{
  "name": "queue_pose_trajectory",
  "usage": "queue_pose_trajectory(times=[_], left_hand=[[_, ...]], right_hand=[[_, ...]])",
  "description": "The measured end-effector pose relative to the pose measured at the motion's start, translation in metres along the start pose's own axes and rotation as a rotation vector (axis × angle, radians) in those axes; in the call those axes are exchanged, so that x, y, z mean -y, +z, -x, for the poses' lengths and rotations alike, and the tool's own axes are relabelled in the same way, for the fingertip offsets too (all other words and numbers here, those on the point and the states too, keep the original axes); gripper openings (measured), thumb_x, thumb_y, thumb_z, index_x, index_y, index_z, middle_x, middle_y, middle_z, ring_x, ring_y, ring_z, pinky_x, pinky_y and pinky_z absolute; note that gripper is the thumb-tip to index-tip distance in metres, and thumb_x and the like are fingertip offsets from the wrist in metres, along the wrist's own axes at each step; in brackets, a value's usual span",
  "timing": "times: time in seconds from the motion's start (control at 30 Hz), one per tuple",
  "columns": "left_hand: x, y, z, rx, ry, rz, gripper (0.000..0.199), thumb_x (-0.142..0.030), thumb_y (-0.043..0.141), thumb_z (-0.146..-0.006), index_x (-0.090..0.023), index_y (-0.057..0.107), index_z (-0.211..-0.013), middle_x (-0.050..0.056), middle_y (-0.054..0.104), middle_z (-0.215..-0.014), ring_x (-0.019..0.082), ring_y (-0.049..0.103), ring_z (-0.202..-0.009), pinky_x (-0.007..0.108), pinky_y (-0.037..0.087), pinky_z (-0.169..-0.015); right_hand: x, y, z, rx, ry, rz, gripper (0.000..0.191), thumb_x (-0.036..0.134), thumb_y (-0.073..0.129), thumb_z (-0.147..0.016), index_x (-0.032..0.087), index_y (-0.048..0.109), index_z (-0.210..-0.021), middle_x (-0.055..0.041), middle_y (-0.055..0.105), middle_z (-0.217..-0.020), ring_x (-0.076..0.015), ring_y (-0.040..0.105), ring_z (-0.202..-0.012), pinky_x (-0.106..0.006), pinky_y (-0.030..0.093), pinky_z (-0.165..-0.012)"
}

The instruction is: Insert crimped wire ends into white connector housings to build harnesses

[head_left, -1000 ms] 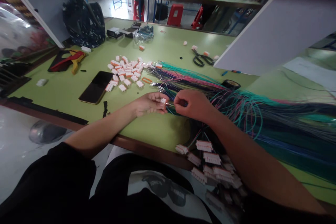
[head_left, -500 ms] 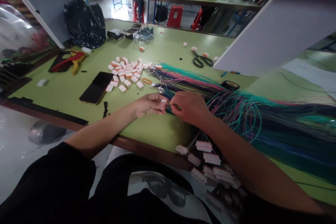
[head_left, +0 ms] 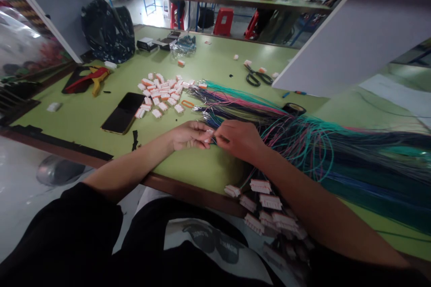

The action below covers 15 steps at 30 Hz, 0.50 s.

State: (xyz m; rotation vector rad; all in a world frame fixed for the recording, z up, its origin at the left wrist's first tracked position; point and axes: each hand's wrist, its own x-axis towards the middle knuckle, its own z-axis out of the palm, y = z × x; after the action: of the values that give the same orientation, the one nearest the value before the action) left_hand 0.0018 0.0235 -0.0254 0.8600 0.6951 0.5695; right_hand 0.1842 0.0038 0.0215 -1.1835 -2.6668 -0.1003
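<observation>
Between thumb and fingers, my left hand point(head_left: 191, 135) pinches a small white connector housing point(head_left: 209, 133). Close against its right side is my right hand point(head_left: 239, 140), closed with the fingertips on a thin wire at the connector; the wire's end is hidden by the fingers. Beyond my hands lies a pile of white and orange connector housings point(head_left: 161, 92). Bundled wires point(head_left: 242, 103) in teal, pink and dark colours stretch to the right, their bare tips near the pile. Below my right forearm hang several wired connectors point(head_left: 270, 202) at the table edge.
A phone point(head_left: 123, 113) lies left of the pile, with a red and yellow tool point(head_left: 88, 80) beyond it. Scissors point(head_left: 257, 76) and a roll of black tape point(head_left: 294, 108) lie farther right. A black bag point(head_left: 107, 30) stands at the back left; a white panel point(head_left: 340, 31) rises at right.
My right hand has shifted slightly left and down, closer to the connector in my left hand. The left hand stays nearly in place, still pinching the connector.
</observation>
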Motion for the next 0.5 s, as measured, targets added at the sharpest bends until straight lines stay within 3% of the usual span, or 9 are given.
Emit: queue_pose_trajectory(times=[0.13, 0.37, 0.5], left_hand=[[0.0012, 0.0023, -0.0004, -0.001, -0.015, 0.016, 0.019, -0.013, 0.076, -0.065, -0.009, 0.063, -0.078, 0.0, 0.064, -0.061, 0.006, 0.059, -0.051, 0.014, 0.045, -0.048], [0.0026, 0.0015, -0.0049, -0.03, -0.025, 0.043, 0.024, -0.016, 0.078, -0.063, -0.008, 0.063, -0.08, 0.001, 0.064, -0.062, 0.007, 0.06, -0.054, 0.016, 0.047, -0.053], [0.0038, 0.0012, -0.0052, -0.042, -0.009, 0.051, 0.031, -0.018, 0.082, -0.058, -0.008, 0.063, -0.079, 0.0, 0.063, -0.06, 0.006, 0.059, -0.053, 0.016, 0.047, -0.052]], right_hand=[[0.0028, 0.005, -0.0003, 0.017, -0.008, -0.004, 0.023, 0.017, 0.043, -0.078, 0.018, 0.062, -0.065, -0.005, 0.062, -0.069, -0.0142, 0.051, -0.069, -0.025, 0.027, -0.056], [-0.0056, 0.0042, -0.0054, 0.049, 0.152, -0.267, 0.013, 0.02, 0.05, -0.072, 0.016, 0.06, -0.065, -0.0016, 0.06, -0.066, -0.011, 0.049, -0.061, -0.022, 0.031, -0.058], [-0.0028, 0.0073, -0.0059, 0.049, 0.164, -0.272, 0.013, 0.018, 0.05, -0.07, 0.016, 0.057, -0.059, -0.0013, 0.057, -0.061, -0.0102, 0.045, -0.058, -0.023, 0.03, -0.058]])
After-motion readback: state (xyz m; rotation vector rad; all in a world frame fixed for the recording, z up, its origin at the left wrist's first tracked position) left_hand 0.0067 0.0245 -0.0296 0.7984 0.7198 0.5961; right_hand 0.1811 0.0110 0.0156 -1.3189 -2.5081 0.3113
